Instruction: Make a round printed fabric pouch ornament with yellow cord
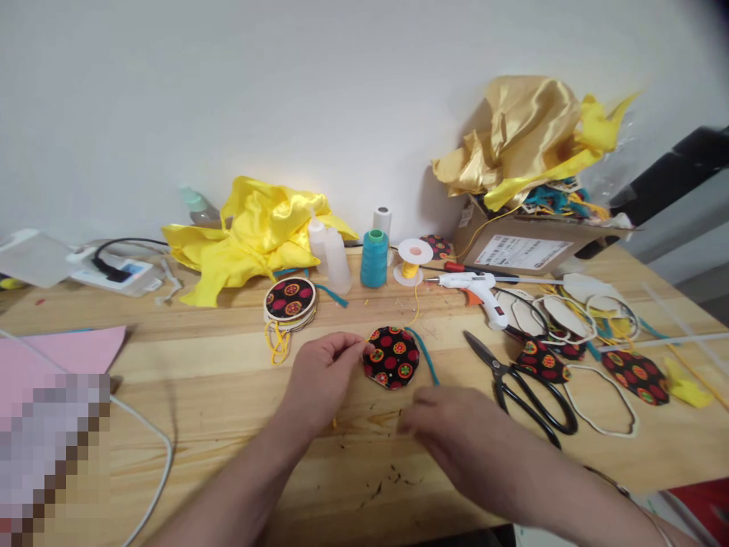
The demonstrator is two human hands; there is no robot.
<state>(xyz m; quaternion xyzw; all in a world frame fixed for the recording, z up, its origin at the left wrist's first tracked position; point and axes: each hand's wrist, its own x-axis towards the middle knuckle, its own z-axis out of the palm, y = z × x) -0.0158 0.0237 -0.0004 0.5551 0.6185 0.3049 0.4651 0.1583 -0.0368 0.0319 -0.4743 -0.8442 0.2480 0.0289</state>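
A round black fabric disc (pixel 392 357) with red, yellow and green flower motifs lies in front of me. My left hand (pixel 327 372) pinches its left edge between thumb and finger. A teal cord (pixel 426 355) trails from its upper right side, and a bit of yellow cord hangs below my left hand. Nearer to me than the disc, my right hand (pixel 461 433) is apart from it, blurred and seen from the back; its fingertips are unclear. Behind, to the left, sits a stack of similar round patterned pieces (pixel 290 298) with yellow loops.
Black-handled scissors (pixel 501 372) and a white glue gun (pixel 475 290) lie right, near white rings (pixel 604 403) and fabric scraps (pixel 635 374). Behind stand a teal thread spool (pixel 374 260), yellow cord reel (pixel 411 275), squeeze bottles (pixel 336 262), yellow satin (pixel 256 228) and a filled cardboard box (pixel 478 235).
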